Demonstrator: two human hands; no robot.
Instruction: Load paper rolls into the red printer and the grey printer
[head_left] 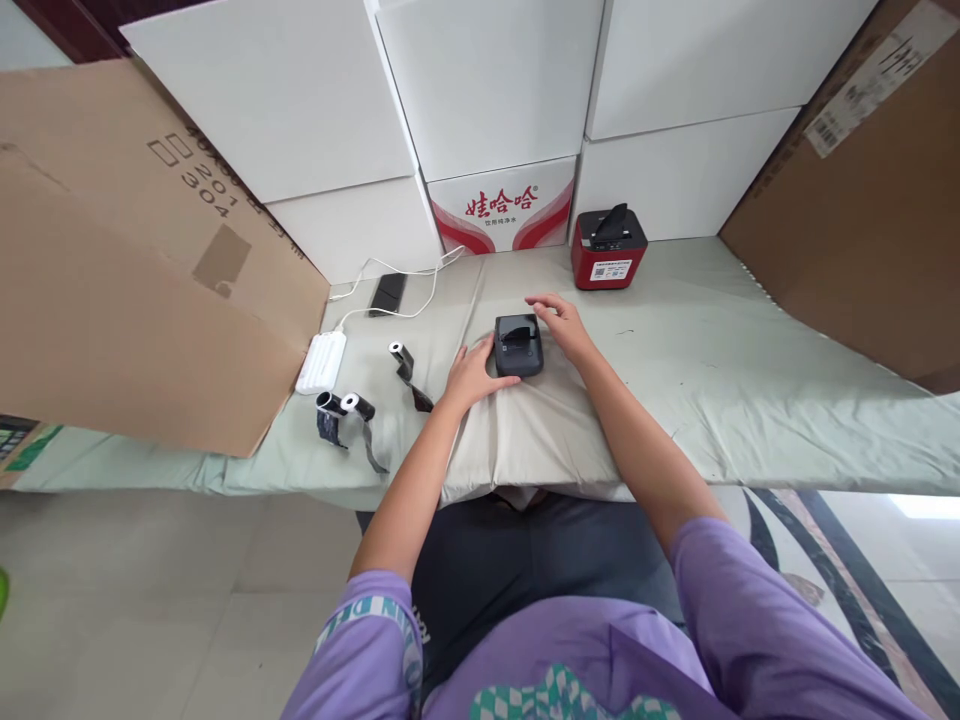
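Observation:
A small black box-shaped device, which looks like a portable label printer [519, 360], lies on the cloth-covered table in front of me. A dark strip sticks up from its top. My left hand [472, 374] holds its near left corner, with the fingers along the left side and the thumb along the front edge. At its far right corner, my right hand [559, 320] has its fingers stretched out over or beside the edge; whether they touch it I cannot tell. Nothing shows in the right hand.
Left of the device lie small rolls with dark strips [402, 355], [358, 406]. Behind them are a white power bank [322, 362] with a cable and a black phone [388, 294]. A red and black box-shaped device [609, 250] stands back right. White boxes [495, 90] and cardboard panels [150, 260] enclose the table.

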